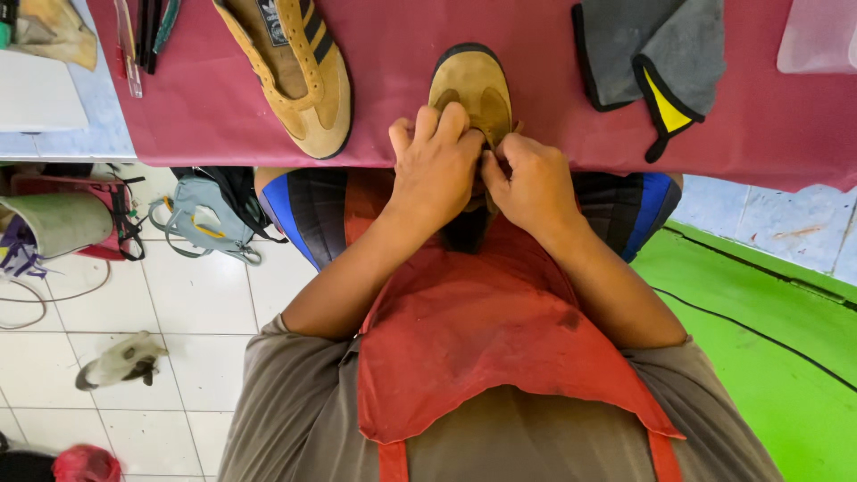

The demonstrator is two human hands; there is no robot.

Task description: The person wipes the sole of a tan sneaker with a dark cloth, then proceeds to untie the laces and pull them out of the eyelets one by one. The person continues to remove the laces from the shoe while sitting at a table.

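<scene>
at far left, a white board (pixel 36 89) on a pale blue surface, with a tan cloth (pixel 54 31) at its top corner. below, on the white tiled floor (pixel 205 312), a pale green roll (pixel 58 223) beside a red bag (pixel 98 223), then a grey-blue bag with yellow trim (pixel 201 223). lower on the tiles, a small crumpled white and black rag (pixel 120 361). at the bottom corner, a red crumpled thing (pixel 85 464).

on the dark red tablecloth (pixel 205 98), thin dark tools (pixel 152 31) near the top edge. next to them, a tan suede shoe with dark stripes (pixel 295 71), lying alone with the opening up, apart from both hands.

in the middle, a second tan suede shoe (pixel 471 85), toe pointing away, resting on the table edge above the lap. left hand (pixel 437 165) curled closed over the near part of this shoe, fingers (pixel 451 125) bent down on the suede. right hand (pixel 531 183) touching the left one, fingers pinched tight at the shoe's middle; what exactly is pinched, cannot tell, hidden between the hands. under the forearms, a red apron (pixel 482 339) over a grey shirt.

further right, a folded grey cloth with black edge and yellow patch (pixel 656 54) on the tablecloth, well apart from the hands. at top right corner, a clear plastic container (pixel 817 36). below right, a bright green floor mat (pixel 768 357) with a thin black cable (pixel 759 335) across.
</scene>
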